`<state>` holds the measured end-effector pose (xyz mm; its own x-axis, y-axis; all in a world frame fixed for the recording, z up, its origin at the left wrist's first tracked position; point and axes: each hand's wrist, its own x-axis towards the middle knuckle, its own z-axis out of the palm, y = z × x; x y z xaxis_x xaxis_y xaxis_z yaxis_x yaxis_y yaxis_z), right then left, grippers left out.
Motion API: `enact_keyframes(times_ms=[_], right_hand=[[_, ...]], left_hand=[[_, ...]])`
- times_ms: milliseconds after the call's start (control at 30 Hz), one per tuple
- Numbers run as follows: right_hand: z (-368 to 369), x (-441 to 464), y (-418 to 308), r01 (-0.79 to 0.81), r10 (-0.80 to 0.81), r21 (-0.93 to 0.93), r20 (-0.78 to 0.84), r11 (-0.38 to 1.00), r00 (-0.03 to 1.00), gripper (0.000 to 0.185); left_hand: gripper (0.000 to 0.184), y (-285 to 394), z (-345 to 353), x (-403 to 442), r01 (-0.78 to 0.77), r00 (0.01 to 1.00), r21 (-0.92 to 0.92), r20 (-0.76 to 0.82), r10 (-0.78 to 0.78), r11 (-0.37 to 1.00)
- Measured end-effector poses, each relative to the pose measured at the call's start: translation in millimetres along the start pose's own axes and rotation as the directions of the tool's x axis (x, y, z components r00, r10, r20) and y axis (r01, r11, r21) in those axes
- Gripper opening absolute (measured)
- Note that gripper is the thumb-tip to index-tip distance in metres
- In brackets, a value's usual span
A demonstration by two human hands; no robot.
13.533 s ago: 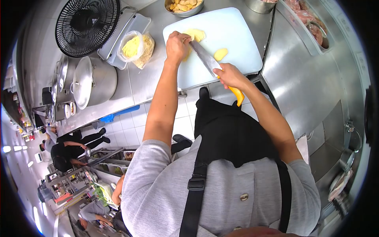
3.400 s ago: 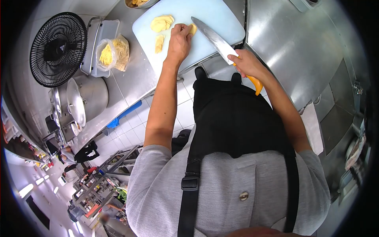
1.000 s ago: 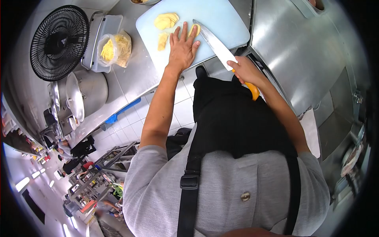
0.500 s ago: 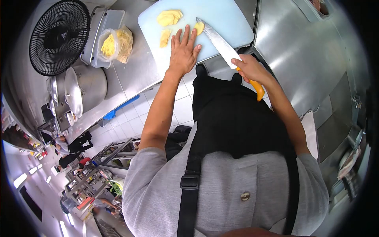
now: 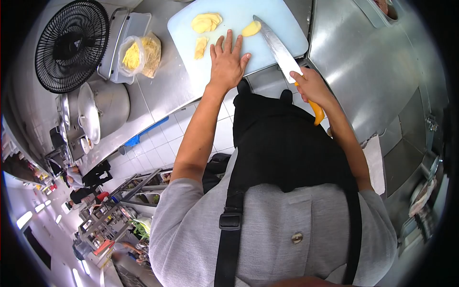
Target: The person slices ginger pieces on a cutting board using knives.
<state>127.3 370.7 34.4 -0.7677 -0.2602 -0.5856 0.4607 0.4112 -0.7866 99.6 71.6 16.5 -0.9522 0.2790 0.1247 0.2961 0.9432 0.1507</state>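
Observation:
My left hand (image 5: 228, 61) lies flat with its fingers spread on the white cutting board (image 5: 282, 28), holding nothing. In my right hand (image 5: 312, 87) is a kitchen knife (image 5: 280, 49) by its yellow handle, the blade pointing up the board. Beside the blade, near its tip, lies a pale-yellow slice (image 5: 251, 28) that looks like ginger. A pile of similar slices (image 5: 206, 22) is at the upper left of the board. A smaller cluster of slices (image 5: 201, 48) sits just left of my left fingers.
Left of the board, a plastic bag (image 5: 151, 53) and a tub of yellow shreds (image 5: 131, 57) stand on the steel counter. A black fan (image 5: 71, 45) and a large metal pot (image 5: 112, 106) are farther left. A steel surface (image 5: 363, 62) borders the board's right.
The knife and my right hand have moved right. The slice by the blade now lies farther right, away from my left fingers. My left hand has shifted slightly right.

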Motion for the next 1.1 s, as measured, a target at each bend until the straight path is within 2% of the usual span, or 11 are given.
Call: enact_keyframes(times_ms=[33,233,333,433,533,833,933,1100], right_hand=[[-0.5,-0.3,-0.6,-0.001,0.002,-0.008,0.016,1.0,1.0,0.039],[-5.8,1.0,-4.5,0.0,0.002,-0.05,0.032,0.999,0.999,0.043],[-11.4,1.4,-1.7,-0.004,0.005,-0.028,0.018,1.0,1.0,0.043],[-23.5,-3.7,-2.4,-0.015,0.016,0.025,-0.017,1.0,1.0,0.04],[-24.9,-3.0,4.5,-0.019,0.019,0.023,-0.017,1.0,1.0,0.035],[-15.8,-10.4,3.4,-0.037,0.035,0.062,0.022,0.997,0.999,0.037],[-16.8,-10.2,-0.4,-0.052,0.051,0.04,0.034,0.998,0.998,0.041],[-15.9,-9.7,0.9,-0.04,0.039,0.026,0.036,0.999,0.999,0.043]], left_hand=[[0.063,0.3,1.4,0.5,-0.011,1.0,0.05,0.0,0.011,0.999],[0.059,6.6,-0.2,17.0,-0.008,0.991,-0.247,-0.135,-0.026,0.969],[0.06,9.3,13.8,23.6,-0.051,0.998,-0.056,-0.042,0.049,0.997],[0.06,11.0,15.6,22.1,-0.053,0.995,-0.048,-0.083,0.049,0.997],[0.058,20.6,10.7,22.4,-0.03,0.993,-0.134,-0.115,0.014,0.991],[0.056,25.8,-9.3,34.0,0.108,0.993,-0.211,0.064,-0.096,0.971],[0.056,22.5,0.9,36.7,0.017,0.997,-0.152,-0.071,-0.028,0.988],[0.059,15.4,13.4,34.8,-0.049,0.998,-0.089,-0.049,0.045,0.995]])
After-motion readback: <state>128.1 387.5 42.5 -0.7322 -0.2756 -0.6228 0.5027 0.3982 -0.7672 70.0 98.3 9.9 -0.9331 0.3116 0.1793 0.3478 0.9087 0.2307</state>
